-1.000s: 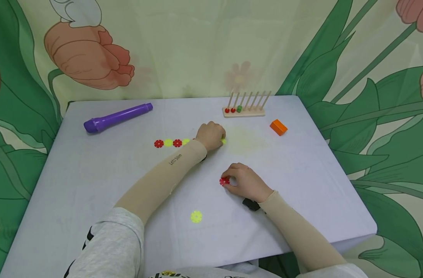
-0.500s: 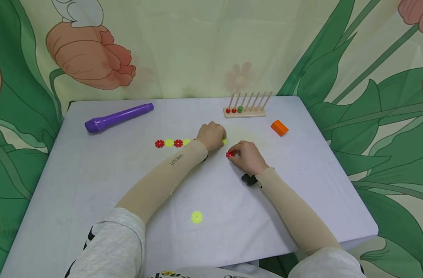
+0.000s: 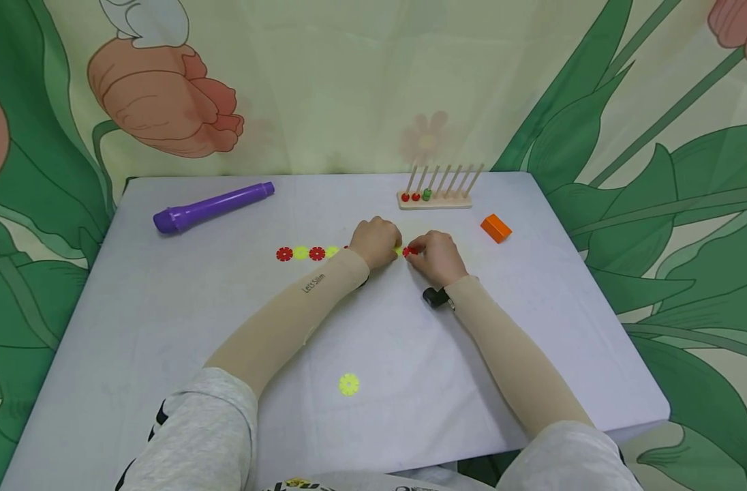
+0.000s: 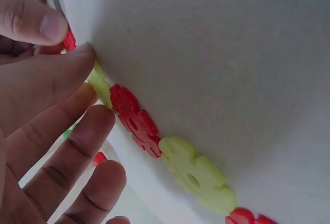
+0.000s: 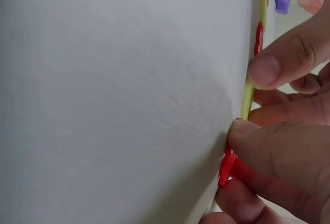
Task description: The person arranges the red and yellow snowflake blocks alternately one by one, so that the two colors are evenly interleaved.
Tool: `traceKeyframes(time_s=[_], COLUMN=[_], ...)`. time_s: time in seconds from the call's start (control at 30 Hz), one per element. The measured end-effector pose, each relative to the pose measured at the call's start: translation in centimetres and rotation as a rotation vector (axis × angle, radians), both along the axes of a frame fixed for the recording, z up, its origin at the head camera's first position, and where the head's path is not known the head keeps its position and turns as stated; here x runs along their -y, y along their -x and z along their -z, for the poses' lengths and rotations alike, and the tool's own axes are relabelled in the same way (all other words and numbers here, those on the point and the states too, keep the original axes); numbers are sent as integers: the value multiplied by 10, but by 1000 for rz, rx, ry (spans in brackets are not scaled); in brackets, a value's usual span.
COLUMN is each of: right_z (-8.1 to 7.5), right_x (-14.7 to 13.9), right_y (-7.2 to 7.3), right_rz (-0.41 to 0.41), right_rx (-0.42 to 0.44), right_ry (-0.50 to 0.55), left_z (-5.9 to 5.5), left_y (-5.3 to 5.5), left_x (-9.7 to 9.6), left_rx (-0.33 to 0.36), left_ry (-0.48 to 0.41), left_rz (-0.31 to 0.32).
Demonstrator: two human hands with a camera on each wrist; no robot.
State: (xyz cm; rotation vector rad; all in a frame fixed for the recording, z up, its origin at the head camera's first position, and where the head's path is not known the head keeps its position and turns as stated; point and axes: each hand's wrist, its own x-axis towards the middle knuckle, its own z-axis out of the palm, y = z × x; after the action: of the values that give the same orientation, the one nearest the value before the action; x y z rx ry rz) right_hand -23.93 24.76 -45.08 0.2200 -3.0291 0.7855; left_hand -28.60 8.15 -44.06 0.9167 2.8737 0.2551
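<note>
A row of flower-shaped plastic discs, red and yellow by turns, lies across the table; a red disc [image 3: 284,254] forms its left end. My left hand [image 3: 376,243] covers part of the row and pinches a yellow disc [image 4: 100,85] between thumb and finger. Beside that one in the left wrist view are a red disc [image 4: 134,121] and another yellow disc [image 4: 196,172]. At the row's right end my right hand [image 3: 439,258] pinches a red disc [image 5: 227,165] close against the held yellow one. Whether those two touch, I cannot tell. Nearer the front lies a loose yellow disc [image 3: 349,384].
A purple tube-like toy [image 3: 214,208] lies at the back left of the white table [image 3: 165,314]. Toward the back right stand a wooden peg rack [image 3: 435,200] with red and green beads and an orange block [image 3: 495,228]. A printed curtain [image 3: 324,82] hangs behind.
My right hand has carried the red disc away from me, up to the right end of the row beside my left hand. The left hand has stayed in place on the row.
</note>
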Motion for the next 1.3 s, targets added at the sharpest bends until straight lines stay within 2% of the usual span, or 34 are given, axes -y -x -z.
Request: traceKeyframes(time_s=[0.37,0.57,0.67,0.8,0.93,1.07,1.3], right_z=[0,-2,-4,-2,0,-1,2], right_x=[-1,-1,2,6,15,30,62], right_y=[5,-3,-14,-33,-56,-84,-130], right_rz=[16,59,32,-47,-150,-299,-585], right_rx=[21,43,45,56,96,119,117], right_ry=[33,76,111,141,161,152,107], left_z=[0,-4,-7,-8,-8,-6,-1], left_y=[0,0,1,3,5,7,9], left_x=[-1,-3,-4,-7,-10,-12,-19], left_rx=[9,29,15,-1,15,41,40], left_ry=[3,13,16,28,36,30,4], left_rz=[-2,3,8,27,37,29,64])
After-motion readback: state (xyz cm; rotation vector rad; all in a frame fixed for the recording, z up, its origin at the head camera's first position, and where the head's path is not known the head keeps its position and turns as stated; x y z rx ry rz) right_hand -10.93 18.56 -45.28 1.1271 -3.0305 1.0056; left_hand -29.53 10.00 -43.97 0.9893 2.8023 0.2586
